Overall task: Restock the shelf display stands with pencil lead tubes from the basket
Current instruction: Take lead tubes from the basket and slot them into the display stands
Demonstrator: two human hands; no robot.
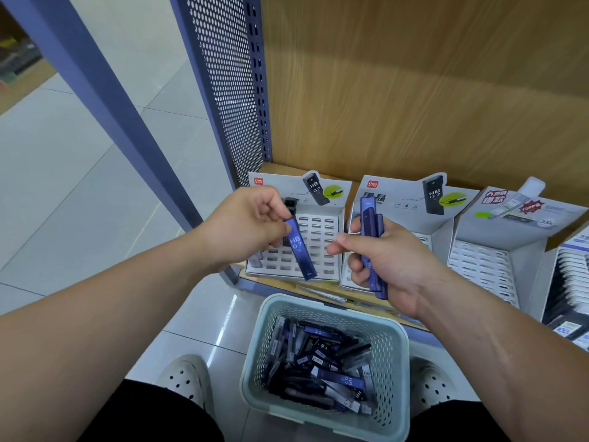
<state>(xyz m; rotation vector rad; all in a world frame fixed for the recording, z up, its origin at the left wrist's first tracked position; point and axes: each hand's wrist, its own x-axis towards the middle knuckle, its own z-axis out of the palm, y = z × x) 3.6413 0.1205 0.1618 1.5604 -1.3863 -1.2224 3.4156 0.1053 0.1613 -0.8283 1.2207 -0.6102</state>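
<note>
Left hand (247, 226) pinches one tube (299, 248) by its top over the left stand (318, 237), right hand (387, 255) grips spare tubes (371, 250) above the basket (395, 346); light, stiff, likely slick plastic, so pinch the flat sides.

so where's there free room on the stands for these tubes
Left stand: slots bare right of its few tubes. Third stand: grid bare. Far-right stand is packed. Right hand covers most of the middle stand.

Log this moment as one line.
left hand: pinches one tube | right hand: grips several tubes | basket: well stocked | left stand: mostly empty
</note>
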